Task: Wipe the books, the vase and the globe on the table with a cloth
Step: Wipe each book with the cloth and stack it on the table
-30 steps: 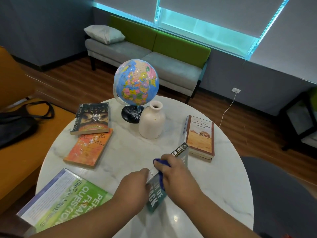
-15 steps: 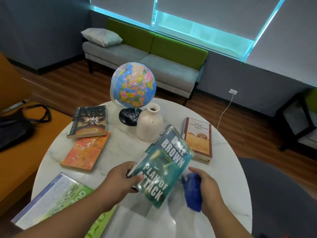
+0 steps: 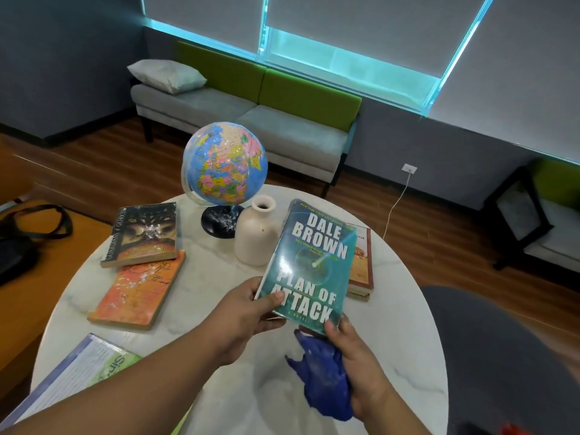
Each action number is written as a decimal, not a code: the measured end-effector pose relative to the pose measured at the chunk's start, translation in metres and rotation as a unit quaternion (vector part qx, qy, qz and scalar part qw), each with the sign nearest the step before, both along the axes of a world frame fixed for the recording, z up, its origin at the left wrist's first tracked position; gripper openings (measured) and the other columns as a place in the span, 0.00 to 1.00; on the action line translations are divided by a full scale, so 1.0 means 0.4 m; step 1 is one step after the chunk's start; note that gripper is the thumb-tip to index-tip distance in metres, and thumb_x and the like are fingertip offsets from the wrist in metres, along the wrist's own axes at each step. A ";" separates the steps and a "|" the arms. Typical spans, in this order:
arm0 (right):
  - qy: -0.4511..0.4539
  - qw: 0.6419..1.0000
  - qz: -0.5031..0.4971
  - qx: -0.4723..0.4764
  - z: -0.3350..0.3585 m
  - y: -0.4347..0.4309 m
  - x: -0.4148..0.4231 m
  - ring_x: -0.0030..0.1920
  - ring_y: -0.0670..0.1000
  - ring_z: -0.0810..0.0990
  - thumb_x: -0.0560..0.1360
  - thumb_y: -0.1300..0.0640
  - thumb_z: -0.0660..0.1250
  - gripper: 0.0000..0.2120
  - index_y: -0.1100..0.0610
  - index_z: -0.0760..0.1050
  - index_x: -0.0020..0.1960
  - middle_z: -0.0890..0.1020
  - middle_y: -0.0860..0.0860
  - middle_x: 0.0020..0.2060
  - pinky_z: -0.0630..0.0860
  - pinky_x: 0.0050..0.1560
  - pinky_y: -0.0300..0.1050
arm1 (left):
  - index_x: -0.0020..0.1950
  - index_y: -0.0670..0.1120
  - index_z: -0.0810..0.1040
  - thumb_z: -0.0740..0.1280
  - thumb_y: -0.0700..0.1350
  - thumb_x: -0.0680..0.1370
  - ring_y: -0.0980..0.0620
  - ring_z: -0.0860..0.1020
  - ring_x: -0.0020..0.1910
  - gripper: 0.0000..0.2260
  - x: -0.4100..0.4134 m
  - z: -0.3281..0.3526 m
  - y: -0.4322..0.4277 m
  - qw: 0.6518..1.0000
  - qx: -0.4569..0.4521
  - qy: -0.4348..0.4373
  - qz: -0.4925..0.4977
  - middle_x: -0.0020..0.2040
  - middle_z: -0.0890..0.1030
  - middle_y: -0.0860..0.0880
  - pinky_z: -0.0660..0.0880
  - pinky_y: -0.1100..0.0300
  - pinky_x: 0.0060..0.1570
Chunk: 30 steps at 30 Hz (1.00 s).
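Two hands: you hold both at lower centre of the frame, above the table (image 3: 395, 340).
Left hand (image 3: 248, 312): grips the teal paperback (image 3: 310, 262) at its lower left corner, thumb on the cover, fingers curled underneath.
Right hand (image 3: 354, 356): fingers are wrapped round the bunched blue cloth (image 3: 323, 378), and the thumb tip touches the book's lower right corner.
Book position: raised off the table at centre frame with the cover facing you, in front of the vase (image 3: 255, 237) and the tan book (image 3: 362, 265).
Long axis: runs from your hands up the frame, leaning slightly right.
Cloth to cover: the cloth lies just below the bottom edge, right of centre. Your right hand is the nearer one, so the wipe probably travels up the frame along that axis while your left hand steadies the book.
Other items: the globe (image 3: 226, 163) stands above the vase in the frame. The dark paperback (image 3: 144, 235) and orange book (image 3: 139, 290) lie at left.
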State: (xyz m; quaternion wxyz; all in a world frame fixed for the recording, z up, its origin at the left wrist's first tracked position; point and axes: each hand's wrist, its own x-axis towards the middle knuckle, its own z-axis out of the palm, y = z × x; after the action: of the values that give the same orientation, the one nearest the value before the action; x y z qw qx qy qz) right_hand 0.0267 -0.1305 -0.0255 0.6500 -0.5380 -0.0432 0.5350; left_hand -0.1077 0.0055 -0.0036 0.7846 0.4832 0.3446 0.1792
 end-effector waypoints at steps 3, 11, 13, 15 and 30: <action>-0.011 0.999 -0.032 0.022 -0.003 0.008 0.049 0.56 0.62 0.81 0.73 0.56 0.67 0.18 0.53 0.76 0.63 0.82 0.59 0.57 0.73 0.60 0.66 | 0.65 0.49 0.73 0.64 0.47 0.80 0.50 0.80 0.57 0.13 0.025 0.024 0.015 0.997 0.037 0.013 -0.069 0.59 0.82 0.47 0.76 0.54 0.56; -0.061 0.994 -0.086 -0.017 0.041 0.086 0.270 0.51 0.61 0.81 0.77 0.56 0.63 0.16 0.58 0.72 0.64 0.81 0.60 0.58 0.78 0.51 0.63 | 0.69 0.50 0.70 0.70 0.55 0.69 0.54 0.79 0.57 0.29 -0.042 0.005 0.032 0.992 0.065 0.084 -0.063 0.59 0.81 0.52 0.76 0.58 0.56; -0.072 0.991 -0.090 -0.070 0.044 0.105 0.316 0.46 0.61 0.82 0.79 0.56 0.62 0.13 0.57 0.73 0.62 0.83 0.58 0.53 0.81 0.43 0.56 | 0.66 0.52 0.72 0.70 0.58 0.65 0.55 0.82 0.53 0.30 -0.083 -0.016 0.024 0.991 0.060 0.107 -0.051 0.55 0.83 0.52 0.76 0.59 0.53; -0.085 0.984 -0.074 -0.138 0.043 0.125 0.348 0.39 0.59 0.83 0.80 0.55 0.62 0.08 0.57 0.75 0.57 0.84 0.57 0.45 0.80 0.33 0.50 | 0.63 0.53 0.74 0.70 0.60 0.61 0.55 0.83 0.51 0.31 -0.121 -0.038 0.022 0.990 0.049 0.128 -0.041 0.53 0.84 0.53 0.76 0.59 0.51; -0.203 0.926 -0.051 -0.314 -0.056 0.175 0.423 0.39 0.57 0.78 0.79 0.58 0.64 0.06 0.60 0.76 0.54 0.81 0.57 0.41 0.76 0.46 0.50 | 0.59 0.52 0.76 0.69 0.55 0.65 0.51 0.82 0.51 0.23 -0.261 -0.088 0.062 0.977 0.045 0.203 0.048 0.50 0.85 0.51 0.76 0.56 0.48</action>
State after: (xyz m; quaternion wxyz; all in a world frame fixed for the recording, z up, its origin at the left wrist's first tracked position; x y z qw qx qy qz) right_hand 0.1958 -0.0606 -0.0480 0.4513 -0.8131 0.0235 0.3669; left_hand -0.2123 0.0305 -0.0388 0.6662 0.5269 0.5115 0.1301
